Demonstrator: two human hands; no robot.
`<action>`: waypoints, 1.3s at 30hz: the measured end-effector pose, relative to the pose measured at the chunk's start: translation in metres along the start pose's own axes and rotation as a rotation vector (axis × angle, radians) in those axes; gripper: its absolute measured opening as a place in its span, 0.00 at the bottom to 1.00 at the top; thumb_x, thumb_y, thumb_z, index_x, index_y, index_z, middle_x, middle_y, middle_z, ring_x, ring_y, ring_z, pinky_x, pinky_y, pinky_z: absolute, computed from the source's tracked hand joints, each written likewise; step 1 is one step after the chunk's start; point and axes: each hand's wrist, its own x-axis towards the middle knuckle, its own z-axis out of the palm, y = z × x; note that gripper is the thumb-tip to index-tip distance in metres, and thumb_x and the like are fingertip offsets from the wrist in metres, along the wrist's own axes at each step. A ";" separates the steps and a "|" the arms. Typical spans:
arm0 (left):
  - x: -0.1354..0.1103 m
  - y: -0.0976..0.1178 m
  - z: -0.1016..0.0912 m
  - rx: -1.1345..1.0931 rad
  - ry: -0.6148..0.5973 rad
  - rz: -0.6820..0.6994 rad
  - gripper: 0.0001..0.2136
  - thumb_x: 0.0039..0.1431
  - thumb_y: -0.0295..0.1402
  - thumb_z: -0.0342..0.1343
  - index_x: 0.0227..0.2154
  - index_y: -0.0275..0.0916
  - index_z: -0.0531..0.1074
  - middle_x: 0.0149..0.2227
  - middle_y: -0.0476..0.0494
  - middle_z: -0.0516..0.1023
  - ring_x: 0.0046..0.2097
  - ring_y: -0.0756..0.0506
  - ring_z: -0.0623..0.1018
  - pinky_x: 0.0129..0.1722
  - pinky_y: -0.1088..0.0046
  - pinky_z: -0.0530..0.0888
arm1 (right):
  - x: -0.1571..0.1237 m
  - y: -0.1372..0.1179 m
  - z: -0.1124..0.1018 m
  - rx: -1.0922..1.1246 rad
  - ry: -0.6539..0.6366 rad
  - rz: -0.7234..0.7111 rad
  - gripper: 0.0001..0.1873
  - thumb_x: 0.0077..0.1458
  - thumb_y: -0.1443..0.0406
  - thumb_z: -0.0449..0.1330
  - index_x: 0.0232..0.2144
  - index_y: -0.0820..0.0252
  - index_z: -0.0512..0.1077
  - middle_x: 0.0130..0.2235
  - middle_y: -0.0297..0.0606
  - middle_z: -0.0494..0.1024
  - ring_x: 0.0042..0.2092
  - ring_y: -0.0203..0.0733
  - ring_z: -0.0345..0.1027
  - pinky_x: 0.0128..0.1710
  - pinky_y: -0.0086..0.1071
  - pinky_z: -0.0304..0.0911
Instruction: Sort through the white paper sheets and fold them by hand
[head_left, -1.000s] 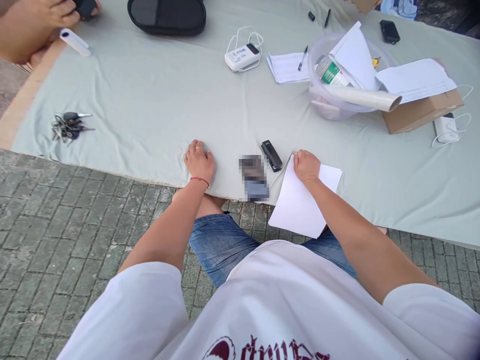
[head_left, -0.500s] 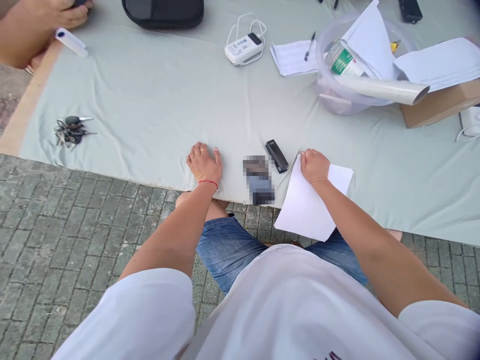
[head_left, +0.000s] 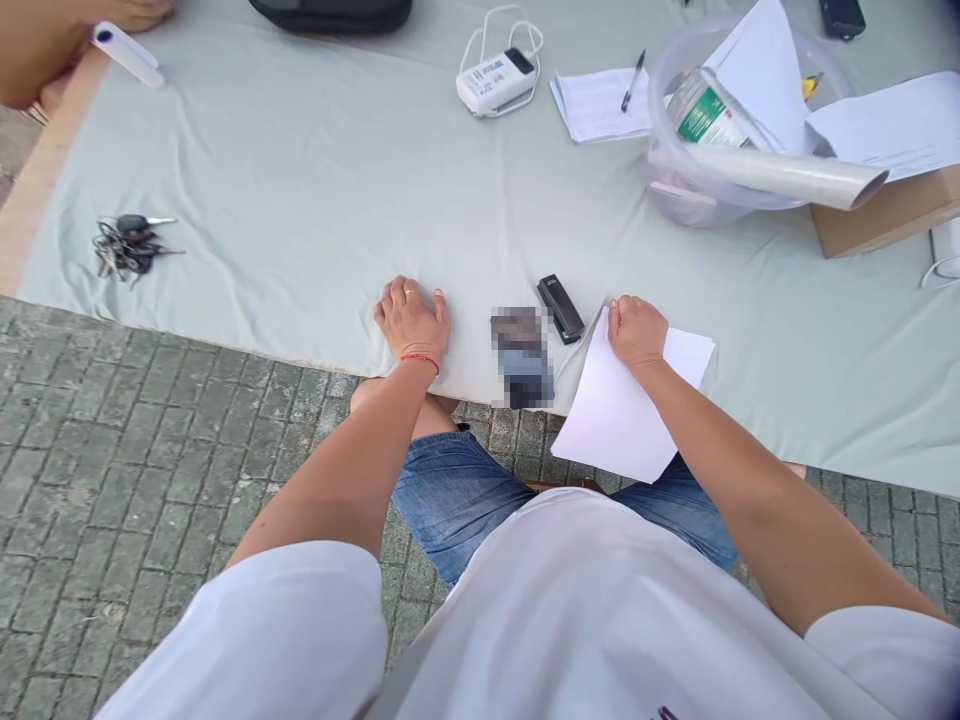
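The white paper [head_left: 611, 425] lies at the near edge of the counter [head_left: 300, 190], its lower end jutting out past the edge above the person's lap. The right hand [head_left: 639, 330] rests on its far part, fingers curled closed and thumb tucked in, gripping the paper near its far left corner. Just left of the paper, a black stapler [head_left: 561, 309] lies at a slant; beside that is a blurred-out item [head_left: 523, 360] that I cannot make out.

Further left, the left hand [head_left: 414, 320] lies palm down on the cloth [head_left: 247, 270] — fingers loosely spread, thumb apart, holding nothing that shows. A red bracelet [head_left: 420, 358] circles that wrist.

Well apart to the left sits a bunch of keys [head_left: 129, 247]. Farther back are a white device [head_left: 495, 82] with a looped cord, a pen [head_left: 634, 80] on written sheets [head_left: 589, 105], and a plastic tub [head_left: 694, 200] holding a bottle [head_left: 701, 112] and a white tube [head_left: 795, 175]. A cardboard box [head_left: 885, 215] stands right of the tub.
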 end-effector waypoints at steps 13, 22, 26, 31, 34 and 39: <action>0.000 -0.001 0.001 0.038 0.015 0.007 0.23 0.64 0.42 0.44 0.57 0.36 0.65 0.64 0.32 0.62 0.67 0.34 0.56 0.66 0.51 0.50 | 0.000 0.000 0.000 0.020 -0.004 0.011 0.22 0.67 0.59 0.37 0.35 0.61 0.68 0.33 0.44 0.71 0.34 0.46 0.60 0.31 0.36 0.46; 0.000 0.001 -0.001 -0.039 -0.024 -0.004 0.25 0.63 0.42 0.44 0.59 0.35 0.62 0.65 0.30 0.59 0.68 0.33 0.53 0.66 0.48 0.46 | 0.000 0.000 0.000 -0.004 0.015 0.002 0.21 0.67 0.60 0.38 0.35 0.61 0.68 0.34 0.45 0.72 0.35 0.46 0.61 0.31 0.36 0.46; 0.000 0.001 -0.001 0.000 -0.007 -0.004 0.24 0.63 0.41 0.44 0.58 0.36 0.63 0.65 0.31 0.60 0.67 0.34 0.55 0.66 0.50 0.48 | 0.000 0.000 -0.001 -0.001 -0.003 0.004 0.21 0.67 0.60 0.38 0.36 0.61 0.68 0.35 0.45 0.72 0.36 0.47 0.61 0.31 0.36 0.46; 0.000 0.000 0.000 0.000 -0.003 -0.002 0.24 0.63 0.41 0.44 0.58 0.35 0.64 0.64 0.31 0.60 0.67 0.34 0.55 0.66 0.51 0.48 | 0.000 -0.001 -0.001 -0.010 -0.014 0.002 0.22 0.68 0.60 0.37 0.36 0.61 0.68 0.35 0.45 0.72 0.36 0.46 0.61 0.31 0.36 0.46; 0.000 0.000 0.000 -0.027 -0.017 -0.002 0.25 0.63 0.42 0.44 0.59 0.35 0.63 0.65 0.30 0.59 0.68 0.33 0.53 0.66 0.49 0.46 | 0.001 -0.001 -0.002 -0.013 -0.020 0.004 0.22 0.68 0.60 0.37 0.36 0.61 0.68 0.35 0.45 0.72 0.36 0.46 0.61 0.31 0.36 0.46; 0.000 -0.001 0.001 -0.004 0.004 0.009 0.24 0.63 0.42 0.43 0.58 0.36 0.63 0.64 0.31 0.61 0.68 0.34 0.55 0.66 0.49 0.48 | 0.001 0.000 -0.001 0.004 -0.003 0.003 0.21 0.67 0.59 0.38 0.35 0.61 0.67 0.34 0.45 0.72 0.36 0.46 0.61 0.31 0.36 0.46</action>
